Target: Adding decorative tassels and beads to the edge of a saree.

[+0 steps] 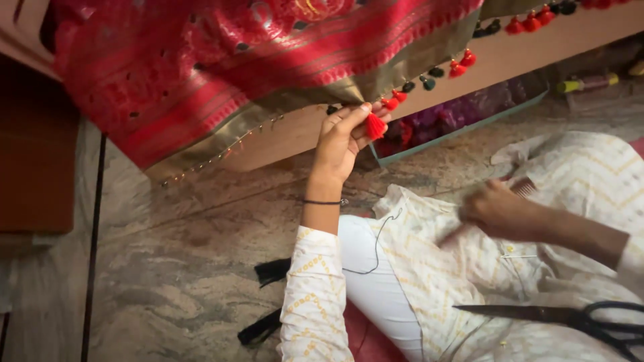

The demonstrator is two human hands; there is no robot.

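My left hand (342, 137) is raised to the olive-gold border of a red patterned cloth (201, 67) that hangs over a wooden ledge. Its fingers pinch a small red tassel (376, 125) at the border's edge. More red and dark green tassels (429, 77) run along the border to the upper right. My right hand (496, 209) rests over my lap, blurred, gripping a small brown comb (523, 187). A dark thread (376, 248) trails across my white trousers.
Black-handled scissors (577, 316) lie on my lap at the lower right. Black thread bundles (272, 271) sit on the stone floor by my left elbow. A teal-edged tray of purple and red material (456, 117) stands under the ledge. Thread spools (590, 83) lie at the far right.
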